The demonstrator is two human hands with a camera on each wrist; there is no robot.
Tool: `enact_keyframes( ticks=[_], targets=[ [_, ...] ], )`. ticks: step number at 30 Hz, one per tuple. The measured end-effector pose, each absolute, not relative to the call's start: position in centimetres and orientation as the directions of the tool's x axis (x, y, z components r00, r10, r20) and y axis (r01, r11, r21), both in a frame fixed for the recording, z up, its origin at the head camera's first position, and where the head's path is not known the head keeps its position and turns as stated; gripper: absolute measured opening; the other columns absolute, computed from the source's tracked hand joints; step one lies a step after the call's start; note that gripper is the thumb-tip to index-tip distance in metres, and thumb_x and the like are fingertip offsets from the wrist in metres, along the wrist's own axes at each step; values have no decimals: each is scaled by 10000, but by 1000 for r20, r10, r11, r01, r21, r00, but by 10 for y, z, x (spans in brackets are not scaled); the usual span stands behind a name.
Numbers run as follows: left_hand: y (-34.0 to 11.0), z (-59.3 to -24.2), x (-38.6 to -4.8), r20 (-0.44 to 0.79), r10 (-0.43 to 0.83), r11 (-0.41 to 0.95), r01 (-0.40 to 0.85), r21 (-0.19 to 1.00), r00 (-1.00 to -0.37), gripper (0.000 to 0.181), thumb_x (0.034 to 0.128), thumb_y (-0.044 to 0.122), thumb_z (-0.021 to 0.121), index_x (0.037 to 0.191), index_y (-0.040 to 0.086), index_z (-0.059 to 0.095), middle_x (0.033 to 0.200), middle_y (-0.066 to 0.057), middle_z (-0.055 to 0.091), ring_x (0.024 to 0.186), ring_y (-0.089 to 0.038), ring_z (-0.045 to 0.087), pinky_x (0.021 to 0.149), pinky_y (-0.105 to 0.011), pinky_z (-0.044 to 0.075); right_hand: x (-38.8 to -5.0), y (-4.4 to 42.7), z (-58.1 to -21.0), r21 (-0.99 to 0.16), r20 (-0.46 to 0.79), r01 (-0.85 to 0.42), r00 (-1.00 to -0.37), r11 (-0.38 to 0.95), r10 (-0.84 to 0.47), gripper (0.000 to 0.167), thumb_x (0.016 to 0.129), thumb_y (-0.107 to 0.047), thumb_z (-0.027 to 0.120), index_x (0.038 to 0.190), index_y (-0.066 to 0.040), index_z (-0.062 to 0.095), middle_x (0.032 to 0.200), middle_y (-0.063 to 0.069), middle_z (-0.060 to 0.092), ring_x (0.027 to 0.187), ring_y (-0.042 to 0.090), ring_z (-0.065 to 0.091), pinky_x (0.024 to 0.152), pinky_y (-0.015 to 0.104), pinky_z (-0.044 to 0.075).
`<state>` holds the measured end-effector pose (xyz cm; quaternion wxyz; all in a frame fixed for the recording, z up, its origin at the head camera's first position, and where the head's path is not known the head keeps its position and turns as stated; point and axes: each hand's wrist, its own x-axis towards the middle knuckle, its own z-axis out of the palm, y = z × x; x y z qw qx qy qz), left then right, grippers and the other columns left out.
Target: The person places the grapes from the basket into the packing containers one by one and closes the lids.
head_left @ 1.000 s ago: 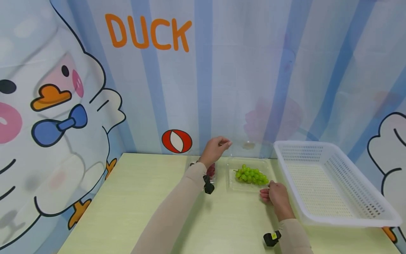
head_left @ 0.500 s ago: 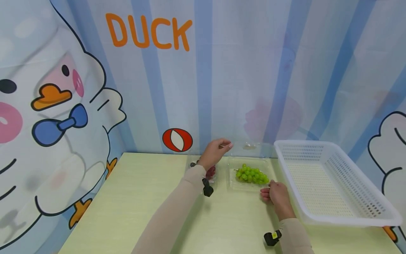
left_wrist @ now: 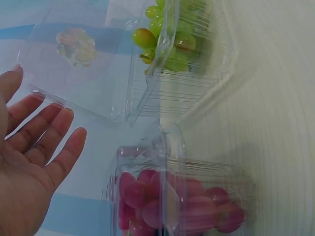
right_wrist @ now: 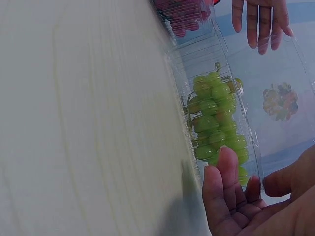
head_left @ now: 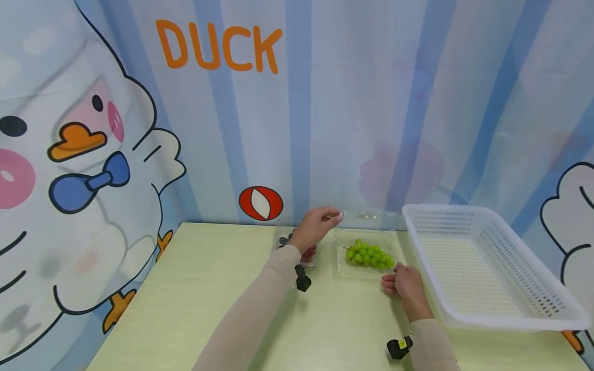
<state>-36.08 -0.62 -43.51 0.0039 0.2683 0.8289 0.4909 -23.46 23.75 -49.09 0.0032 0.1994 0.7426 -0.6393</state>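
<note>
A clear plastic clamshell box (head_left: 341, 268) with a bunch of green grapes (head_left: 368, 255) inside sits at the back of the table. Its clear lid (left_wrist: 98, 98) stands raised and tilted, bearing a round fruit sticker (left_wrist: 77, 47). My left hand (head_left: 315, 226) pinches the lid's left edge between thumb and fingers. At the box's front right corner, my right hand (head_left: 406, 286) pinches the rim, its thumb on the outside in the right wrist view. Under my left forearm lies a second clear box with red grapes (left_wrist: 152, 196) and dark round fruit (head_left: 284, 240), partly hidden.
A white perforated plastic basket (head_left: 510, 322) stands right of the grape box, close to my right hand. A striped cloth backdrop (head_left: 348, 103) with duck drawings rises directly behind the pale table (head_left: 209, 278).
The lid has tipped a little lower and forward, its sticker now seen more flatly. My left hand has moved slightly down and right with it. My right hand has stayed at the corner.
</note>
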Motion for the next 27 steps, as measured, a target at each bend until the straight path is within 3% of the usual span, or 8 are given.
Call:
enact_keyframes(
  ticks=[15, 22, 27],
  targets=[
    [-9, -436, -354, 237, 469, 424, 452, 785, -851, 402, 1028, 472, 563, 1359, 255, 635, 1335, 68, 645, 1232, -160, 605, 1033, -504, 491, -236, 238, -494, -948, -256, 298, -921, 107, 294, 521, 1125, -303, 267, 1388, 134, 374, 841, 56, 677, 669, 106, 666, 651, 278, 583],
    [-11, -438, -349, 246, 498, 412, 477, 776, -832, 432, 1026, 459, 575, 1404, 252, 612, 1366, 83, 625, 1225, -154, 612, 1101, -624, 378, -235, 238, -493, -948, -255, 298, -920, 108, 296, 519, 1123, -303, 267, 1381, 132, 384, 849, 65, 679, 673, 109, 665, 651, 278, 582],
    [-12, -440, -347, 267, 536, 402, 521, 753, -801, 405, 1046, 400, 562, 1426, 265, 594, 1431, 35, 587, 1258, -173, 599, 1059, -484, 480, -234, 239, -493, -950, -256, 296, -921, 102, 294, 499, 1123, -310, 272, 1345, 117, 402, 856, 65, 680, 678, 108, 666, 645, 270, 578]
  ],
)
